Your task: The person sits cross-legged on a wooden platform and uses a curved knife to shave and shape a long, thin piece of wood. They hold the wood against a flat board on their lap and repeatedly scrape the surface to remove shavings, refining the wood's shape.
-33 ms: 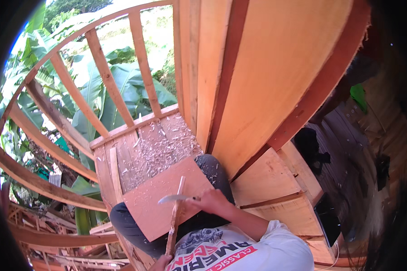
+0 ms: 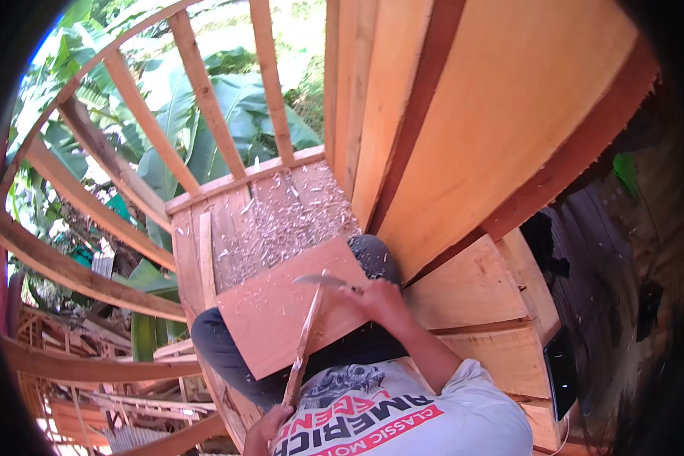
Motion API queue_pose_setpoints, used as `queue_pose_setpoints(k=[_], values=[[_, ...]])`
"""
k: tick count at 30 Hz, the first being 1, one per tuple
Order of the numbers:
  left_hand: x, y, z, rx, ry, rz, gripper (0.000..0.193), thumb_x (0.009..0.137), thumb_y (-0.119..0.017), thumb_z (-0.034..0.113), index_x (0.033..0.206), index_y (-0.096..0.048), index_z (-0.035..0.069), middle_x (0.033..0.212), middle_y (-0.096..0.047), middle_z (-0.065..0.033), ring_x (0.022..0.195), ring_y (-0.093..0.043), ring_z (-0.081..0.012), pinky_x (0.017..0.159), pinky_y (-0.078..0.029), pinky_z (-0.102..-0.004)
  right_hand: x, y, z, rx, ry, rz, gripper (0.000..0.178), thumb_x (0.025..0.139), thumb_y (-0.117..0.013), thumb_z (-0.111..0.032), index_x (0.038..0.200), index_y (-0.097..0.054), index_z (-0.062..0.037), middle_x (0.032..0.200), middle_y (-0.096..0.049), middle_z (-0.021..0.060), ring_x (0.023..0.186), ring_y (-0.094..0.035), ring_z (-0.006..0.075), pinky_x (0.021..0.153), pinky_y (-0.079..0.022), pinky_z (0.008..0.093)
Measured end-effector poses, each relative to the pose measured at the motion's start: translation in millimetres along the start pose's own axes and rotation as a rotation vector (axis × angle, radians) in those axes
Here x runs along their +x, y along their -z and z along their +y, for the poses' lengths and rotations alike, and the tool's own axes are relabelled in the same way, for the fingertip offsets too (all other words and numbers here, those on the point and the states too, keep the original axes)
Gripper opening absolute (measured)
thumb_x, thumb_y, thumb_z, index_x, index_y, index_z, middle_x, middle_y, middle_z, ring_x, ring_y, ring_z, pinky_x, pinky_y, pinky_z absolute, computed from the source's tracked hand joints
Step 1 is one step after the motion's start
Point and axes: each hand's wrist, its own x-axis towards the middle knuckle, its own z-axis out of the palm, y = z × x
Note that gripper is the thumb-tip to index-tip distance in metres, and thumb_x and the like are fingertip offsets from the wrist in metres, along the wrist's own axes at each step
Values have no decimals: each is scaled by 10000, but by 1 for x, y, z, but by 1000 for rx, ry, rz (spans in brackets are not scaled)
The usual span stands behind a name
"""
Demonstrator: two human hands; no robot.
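Note:
A thin wooden stick (image 2: pixel 305 338), pale at its far tip and darker lower down, slants up over a flat wooden board (image 2: pixel 270 327) on my lap. My left hand (image 2: pixel 270 422) grips its near end, close to my shirt. In my right hand (image 2: pixel 381 301) is a knife; the curved blade (image 2: pixel 311 279) points left and lies across the stick just below the far tip. Fingers cover most of the knife's handle. Small shavings are scattered on the board, which rests across my legs.
Wood shavings (image 2: pixel 296 220) litter the plank floor before me. A curved slatted railing (image 2: pixel 205 95) runs along the left, with banana leaves beyond. Tall wooden panels (image 2: pixel 494 99) rise at the right, above wooden steps (image 2: pixel 467 285). A dark flat device (image 2: pixel 560 372) rests beside them.
The knife has moved along the stick toward its far tip. My view has shifted, so the surroundings sit further right and higher, and more of my left hand shows.

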Motion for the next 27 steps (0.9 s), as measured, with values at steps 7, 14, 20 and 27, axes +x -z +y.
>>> queue_pose_setpoints(k=[7, 14, 20, 27], values=[[-15, -10, 4, 171, -174, 39, 506, 921, -498, 425, 1099, -590, -39, 1006, -621, -64, 952, -523, -148, 891, -401, -314, -9, -11, -11, 27, 99, -15, 575, 844, -551, -562, 691, -680, -24, 688, -632, 210, 693, -643, 384, 643, -510, 463], [-17, -17, 8, 115, -142, 77, 528, 901, -522, 444, 1107, -587, -38, 1012, -616, -65, 960, -516, -139, 885, -401, -303, 10, -24, 1, -35, 29, 25, 566, 845, -552, -559, 722, -697, -26, 689, -642, 210, 695, -653, 373, 640, -522, 457], [-19, -19, 10, 83, -105, 160, 528, 892, -540, 432, 1136, -567, -36, 1035, -601, -61, 982, -507, -138, 869, -408, -297, 5, -17, -7, -40, 27, -10, 558, 849, -543, -566, 746, -708, -43, 683, -651, 196, 672, -664, 351, 617, -530, 439], [-27, -19, 23, 103, -37, 176, 492, 871, -586, 394, 1122, -573, -29, 979, -607, -46, 936, -517, -127, 824, -427, -287, 34, -18, 15, -93, -124, 172, 564, 851, -558, -549, 645, -649, -32, 618, -618, 185, 635, -644, 362, 588, -508, 440]])
